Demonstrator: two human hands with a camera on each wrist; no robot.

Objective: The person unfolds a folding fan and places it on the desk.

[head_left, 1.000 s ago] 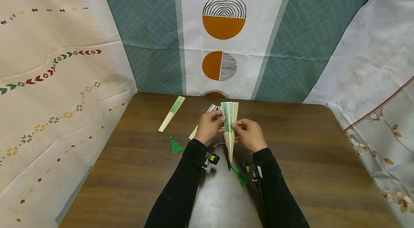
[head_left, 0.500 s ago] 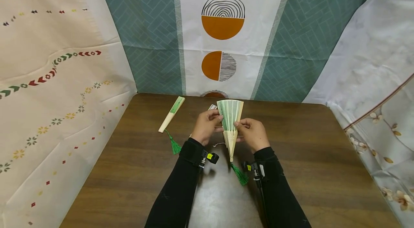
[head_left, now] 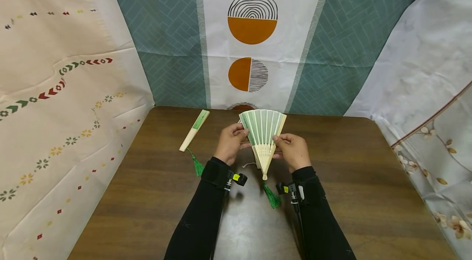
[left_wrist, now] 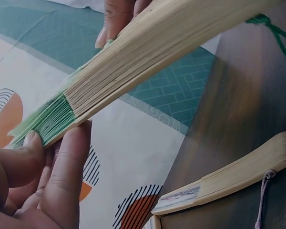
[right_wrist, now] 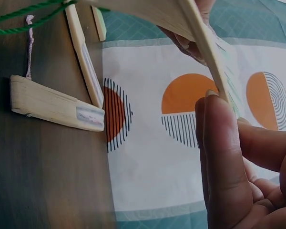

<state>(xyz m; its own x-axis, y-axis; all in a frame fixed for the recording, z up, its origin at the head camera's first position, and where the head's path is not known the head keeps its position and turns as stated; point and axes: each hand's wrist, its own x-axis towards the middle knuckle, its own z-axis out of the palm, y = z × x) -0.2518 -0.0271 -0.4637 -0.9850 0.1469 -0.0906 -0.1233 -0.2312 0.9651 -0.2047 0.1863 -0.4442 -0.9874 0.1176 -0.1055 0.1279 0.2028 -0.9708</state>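
A pale green folding fan with bamboo ribs is partly spread in front of me, its pivot pointing down. A green tassel hangs from that pivot. My left hand pinches the fan's left side; in the left wrist view its thumb and fingers grip the stacked green folds. At the opposite edge, my right hand holds the outer rib between thumb and fingers. The fan hides most of what lies behind it in the head view.
Left on the brown table lies a closed green fan with its own green tassel. Two closed fans with pale printed paper, one fan and another fan, lie behind the held one. Patterned cloth hangs at the back.
The held fan has opened from a narrow wedge to a wider spread. My left hand has moved slightly left and my right hand slightly right, both keeping their grip.
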